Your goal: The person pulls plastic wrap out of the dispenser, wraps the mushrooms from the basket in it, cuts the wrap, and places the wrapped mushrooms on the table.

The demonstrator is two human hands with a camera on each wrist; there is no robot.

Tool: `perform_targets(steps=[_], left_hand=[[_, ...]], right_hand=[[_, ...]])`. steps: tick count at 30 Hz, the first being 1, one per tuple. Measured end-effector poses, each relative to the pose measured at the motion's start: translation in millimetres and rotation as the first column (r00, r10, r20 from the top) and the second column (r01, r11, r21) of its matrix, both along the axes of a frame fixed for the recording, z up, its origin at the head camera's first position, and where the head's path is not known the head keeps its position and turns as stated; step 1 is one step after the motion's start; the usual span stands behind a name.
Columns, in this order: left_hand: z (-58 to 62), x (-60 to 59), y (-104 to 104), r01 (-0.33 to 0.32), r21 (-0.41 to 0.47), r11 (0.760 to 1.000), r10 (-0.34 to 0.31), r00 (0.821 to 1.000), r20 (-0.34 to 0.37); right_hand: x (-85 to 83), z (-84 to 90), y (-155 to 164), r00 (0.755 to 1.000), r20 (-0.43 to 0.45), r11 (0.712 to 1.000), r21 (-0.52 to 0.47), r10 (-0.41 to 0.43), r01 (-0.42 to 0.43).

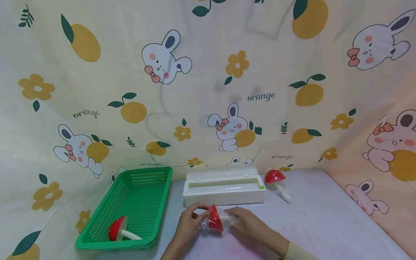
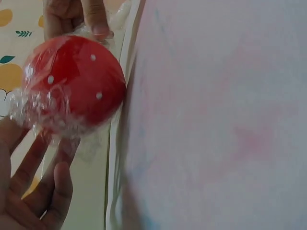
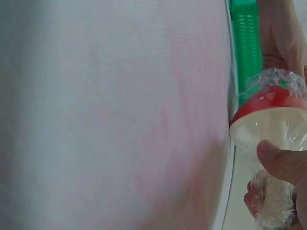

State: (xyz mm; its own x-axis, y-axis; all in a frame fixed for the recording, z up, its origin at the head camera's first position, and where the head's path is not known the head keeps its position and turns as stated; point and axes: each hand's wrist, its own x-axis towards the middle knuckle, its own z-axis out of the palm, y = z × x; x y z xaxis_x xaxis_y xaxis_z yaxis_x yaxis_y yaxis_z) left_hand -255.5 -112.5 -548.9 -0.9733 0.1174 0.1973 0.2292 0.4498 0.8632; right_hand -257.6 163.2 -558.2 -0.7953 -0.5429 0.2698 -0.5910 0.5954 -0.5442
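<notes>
A red-capped toy mushroom (image 1: 215,219) with white dots lies sideways between the two hands, wrapped in clear plastic film (image 2: 43,108). My right hand (image 1: 251,224) grips its pale, film-covered stem, the thumb (image 3: 276,158) against the cap's cream underside. On the cap side, my left hand (image 1: 191,221) has its thumb and fingers at the bunched film. Inside the green basket (image 1: 161,213) lies an unwrapped toy mushroom (image 1: 117,229). Another wrapped toy mushroom (image 1: 275,177) rests on the table at the back right.
Just beyond the hands stands a white cling film dispenser box (image 1: 224,198), its lid raised and a bright green piece at its right end. A patterned cloth (image 1: 201,94) hangs behind the pale table (image 1: 325,216). The basket occupies the left side.
</notes>
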Motion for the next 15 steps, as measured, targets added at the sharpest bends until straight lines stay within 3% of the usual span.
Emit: perform_targets(steps=[8, 11, 15], left_hand=[[-5.2, -0.7, -11, 0.215, 0.03, 0.976, -0.216, 0.976, 0.041], [-7.2, -2.3, -12, 0.213, 0.028, 0.977, -0.213, 0.977, 0.029], [-8.7, -2.5, -11, 0.159, 0.03, 0.987, -0.159, 0.987, 0.007]], right_hand=[[0.9, 7.5, -1, 0.993, 0.115, 0.999, -0.029, -0.014, 0.018], [-0.3, 7.2, -1, 0.995, 0.097, 0.999, -0.035, 0.019, -0.016], [-2.3, 4.2, -1, 0.996, 0.058, 0.997, -0.045, 0.073, -0.07]])
